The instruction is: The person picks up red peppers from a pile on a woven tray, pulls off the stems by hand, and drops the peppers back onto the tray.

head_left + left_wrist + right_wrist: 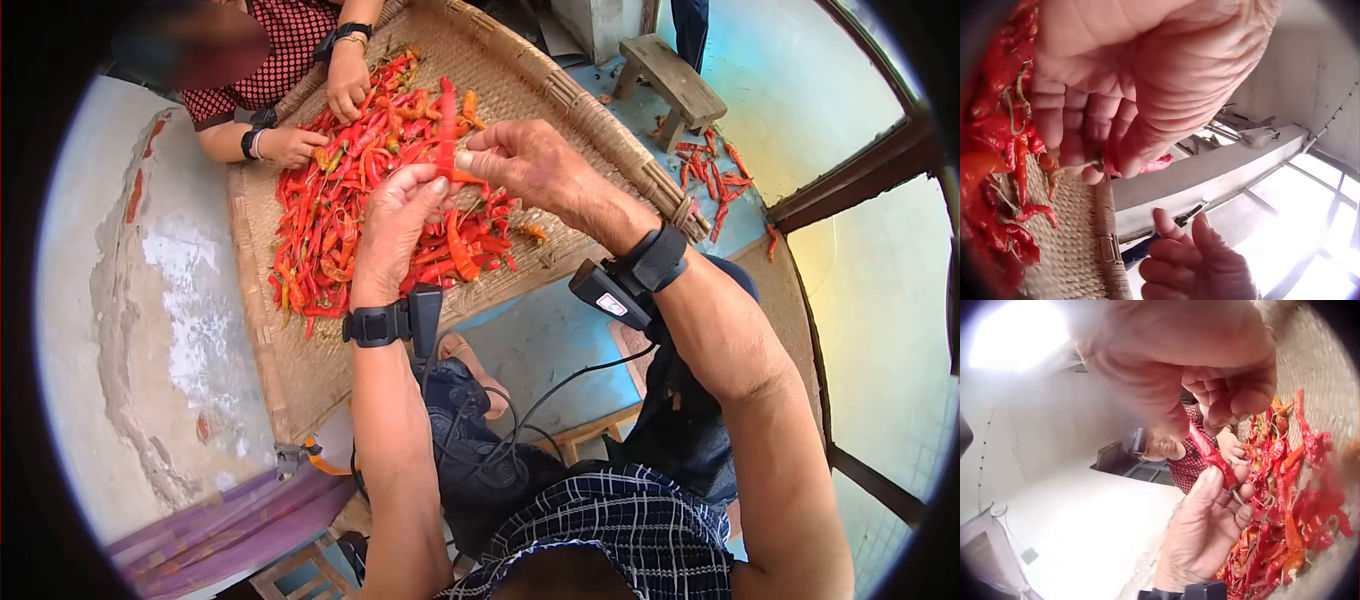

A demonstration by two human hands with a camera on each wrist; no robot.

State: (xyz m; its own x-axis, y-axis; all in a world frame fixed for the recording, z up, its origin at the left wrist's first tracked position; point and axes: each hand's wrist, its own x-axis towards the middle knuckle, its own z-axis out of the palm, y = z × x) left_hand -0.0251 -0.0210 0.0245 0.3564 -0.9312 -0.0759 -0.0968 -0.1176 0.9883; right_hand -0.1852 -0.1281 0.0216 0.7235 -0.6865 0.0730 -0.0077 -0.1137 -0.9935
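Note:
My left hand [398, 225] pinches a long red chili [447, 125] between thumb and fingers, above a heap of red and orange chilies [335, 225] on a woven tray [250, 320]. In the left wrist view, the wrinkled end of this chili [1156, 164] pokes out past the thumb. My right hand [545, 175] hovers just to the right of it, fingers loosely bent around nothing. Seen from the right wrist, the chili [1210, 452] rises from the left hand [1194, 534] towards my right thumb, with its stem end low by the left fingers.
Across the tray, a person in a patterned red top has both hands [348, 85] at the heap. A wooden stool [675, 78] stands beyond the tray's right rim, near chilies [715, 175] on the floor. A cracked wall [130, 270] is at the left; cables [520, 425] hang below my wrists.

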